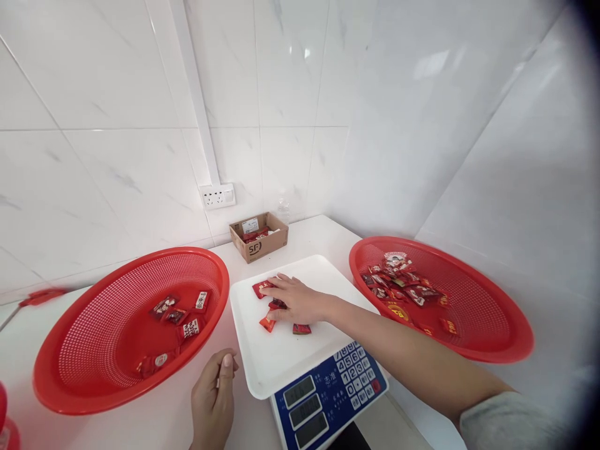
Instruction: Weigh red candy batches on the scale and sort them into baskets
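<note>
Small red packets [262, 288] lie on the white scale tray [262, 369], beneath and just around the right hand [296, 301], which is palm down, fingers spread, no grip showing. One packet [301, 329], lying crosswise, sits nearer its wrist. The left hand [214, 395], loosely curled with nothing visible inside, is farther, beside the tray's edge.

A snack-weighing area, as in a shop or packing room, is indicated by a digital price-computing scale [330, 394], red perforated plastic baskets [105, 325] of wrapped snacks [420, 295], and an SF-marked cardboard box [269, 245].
</note>
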{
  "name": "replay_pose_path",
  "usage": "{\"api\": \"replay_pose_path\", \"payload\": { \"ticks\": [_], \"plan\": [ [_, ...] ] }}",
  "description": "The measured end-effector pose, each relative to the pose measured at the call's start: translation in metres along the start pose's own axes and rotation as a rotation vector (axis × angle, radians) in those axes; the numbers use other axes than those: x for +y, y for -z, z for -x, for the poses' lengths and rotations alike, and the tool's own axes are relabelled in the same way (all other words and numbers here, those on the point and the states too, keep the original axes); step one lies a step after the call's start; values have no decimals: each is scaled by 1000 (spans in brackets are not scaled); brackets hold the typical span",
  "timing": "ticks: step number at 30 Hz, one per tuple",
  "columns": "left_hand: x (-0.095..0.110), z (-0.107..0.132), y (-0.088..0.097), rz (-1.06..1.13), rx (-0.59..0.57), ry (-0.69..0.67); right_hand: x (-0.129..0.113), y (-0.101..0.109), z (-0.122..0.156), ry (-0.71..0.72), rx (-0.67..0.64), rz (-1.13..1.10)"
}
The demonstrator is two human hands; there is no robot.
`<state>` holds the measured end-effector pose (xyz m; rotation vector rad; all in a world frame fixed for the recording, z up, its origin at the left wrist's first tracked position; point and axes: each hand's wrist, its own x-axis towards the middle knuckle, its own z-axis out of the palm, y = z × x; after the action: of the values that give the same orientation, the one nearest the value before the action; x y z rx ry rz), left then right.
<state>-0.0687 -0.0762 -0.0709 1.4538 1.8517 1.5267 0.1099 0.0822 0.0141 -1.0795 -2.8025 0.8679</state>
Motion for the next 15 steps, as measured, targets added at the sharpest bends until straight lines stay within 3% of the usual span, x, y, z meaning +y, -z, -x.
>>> {"api": "replay_pose_path", "payload": {
  "ticks": [4,7,12,15],
  "plan": [
    [0,1,0,12,-6,-3,-2,4,14,90,-2,-16],
    [2,1,2,5,-5,-13,4,13,32,112,75,-86],
    [4,1,3,19,33,-26,47,33,81,-134,446,-83],
    [5,4,2,44,31,-17,86,40,117,-333,502,6]
  ]
}}
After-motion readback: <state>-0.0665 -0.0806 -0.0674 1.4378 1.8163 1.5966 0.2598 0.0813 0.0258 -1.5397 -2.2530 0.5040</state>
